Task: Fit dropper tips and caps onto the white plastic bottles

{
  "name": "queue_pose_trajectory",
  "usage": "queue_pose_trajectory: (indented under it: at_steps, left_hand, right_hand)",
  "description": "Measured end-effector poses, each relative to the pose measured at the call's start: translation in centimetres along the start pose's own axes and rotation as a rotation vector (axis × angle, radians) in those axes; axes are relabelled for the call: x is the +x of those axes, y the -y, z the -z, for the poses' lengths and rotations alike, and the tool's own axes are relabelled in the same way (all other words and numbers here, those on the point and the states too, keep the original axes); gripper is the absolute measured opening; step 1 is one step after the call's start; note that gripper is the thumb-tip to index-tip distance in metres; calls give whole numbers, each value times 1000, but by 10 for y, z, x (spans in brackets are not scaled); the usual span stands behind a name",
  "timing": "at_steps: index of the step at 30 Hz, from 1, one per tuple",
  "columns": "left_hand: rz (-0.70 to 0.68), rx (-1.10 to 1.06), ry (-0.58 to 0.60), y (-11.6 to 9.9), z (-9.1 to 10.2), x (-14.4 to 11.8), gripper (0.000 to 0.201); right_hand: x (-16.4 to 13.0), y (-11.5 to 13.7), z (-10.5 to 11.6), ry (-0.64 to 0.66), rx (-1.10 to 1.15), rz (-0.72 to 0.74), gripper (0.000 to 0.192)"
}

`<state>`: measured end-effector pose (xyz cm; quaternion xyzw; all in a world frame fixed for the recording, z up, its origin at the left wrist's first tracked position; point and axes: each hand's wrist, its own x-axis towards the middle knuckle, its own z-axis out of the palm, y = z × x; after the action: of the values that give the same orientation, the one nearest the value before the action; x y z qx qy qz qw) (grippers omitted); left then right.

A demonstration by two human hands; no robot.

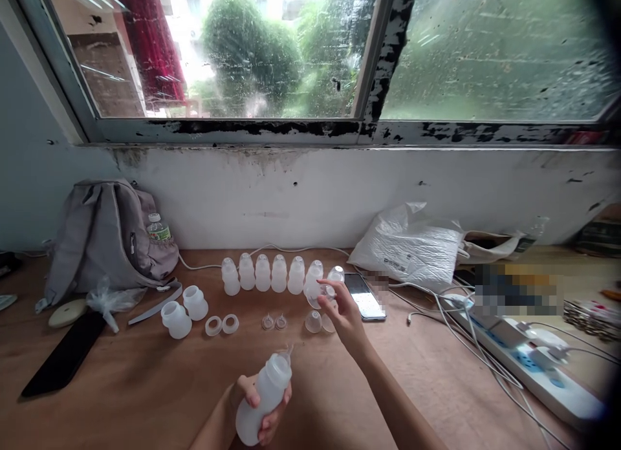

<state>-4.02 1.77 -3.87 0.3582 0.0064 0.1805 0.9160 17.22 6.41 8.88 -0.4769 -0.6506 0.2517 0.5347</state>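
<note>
Left hand (259, 408) fingers clenched round a capped bottle (264, 398), low centre over the bench (145, 385). Right hand (342, 314) fingers pinching a clear cap (317, 293) by the bottle row (272, 273). Looks like capping step; next move likely needs the cap aligned squarely.

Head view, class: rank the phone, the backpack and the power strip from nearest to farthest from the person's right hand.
1. Phone, just right of the right hand.
2. Power strip, far right on the table.
3. Backpack, far left against the wall.
</note>
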Motion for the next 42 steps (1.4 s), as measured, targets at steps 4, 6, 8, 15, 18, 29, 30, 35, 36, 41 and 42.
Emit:
queue_pose_trajectory:
  at_steps: [4,6,8,15,18,29,30,35,36,41,42]
  left_hand:
    - [-166,-162,-26,-10,-11,5,39]
    - [-267,-173,-153,-14,-16,7,36]
    - [-320,-136,-287,-17,-19,8,37]
    - [-307,248,-781,-21,-32,13,35]
    - [-300,391,-892,-20,-38,18,37]
    - [-512,779,-964,1,-41,34,33]
    - [-496,743,-954,3,-44,36,34]
    - [-290,455,-794,9,-52,33,14]
    - [-236,376,-741,11,-51,30,7]
    - [-178,-204,-200,27,-39,23,26]
    - [-201,-290,-87,28,-38,23,29]
  right_hand:
    - [0,-21,-2,179,-252,55,27]
    - [-5,-35,-13,245,-403,83,22]
    - [-11,-47,-24,294,-576,115,18]
    - [-18,-60,-33,412,-853,54,16]
    - [-16,-56,-27,422,-869,20,18]
    - [-43,9,-61,436,201,-236,40]
    - [-45,11,-66,452,272,-298,32]
    - [-49,16,-70,410,504,-486,18]
    - [-49,18,-67,418,535,-488,18]
    - [-44,25,-53,717,592,-338,31]
    - [-42,23,-50,763,565,-275,35]
